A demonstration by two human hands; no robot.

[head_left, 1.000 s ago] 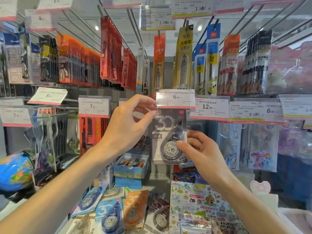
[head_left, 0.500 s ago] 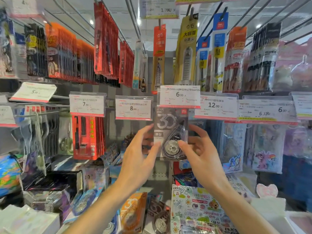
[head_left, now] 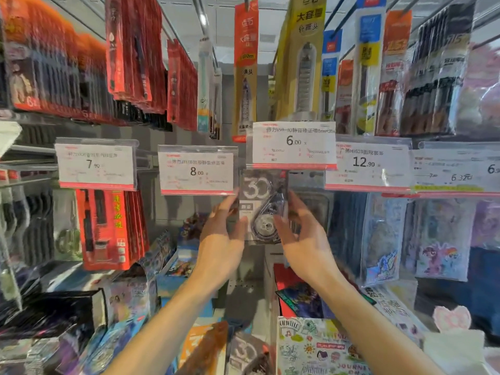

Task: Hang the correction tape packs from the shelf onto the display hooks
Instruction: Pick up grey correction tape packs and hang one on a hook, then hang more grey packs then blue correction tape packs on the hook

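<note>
A grey correction tape pack [head_left: 261,207] marked "30" hangs upright just under the 6.00 price tag [head_left: 293,144], its top hidden behind the tag. My left hand [head_left: 221,239] holds the pack's left edge with fingertips and thumb. My right hand [head_left: 304,239] pinches the right side, thumb across the front of the dispenser. More correction tape packs lie on the shelf below: an orange one [head_left: 207,347], a grey one [head_left: 249,355] and blue ones [head_left: 108,347]. The hook itself is hidden.
Price tags 8.00 [head_left: 197,170] and 12.90 [head_left: 368,165] flank the pack. Red packs [head_left: 108,228] hang at the left, sticker bags [head_left: 384,239] at the right. Pen packs hang overhead. A colourful booklet [head_left: 319,350] lies at the front of the shelf.
My left hand dropped from the 6.00 price tag to the pack's left edge. The pack now sits higher, tucked under the tag. The view has moved closer and upward.
</note>
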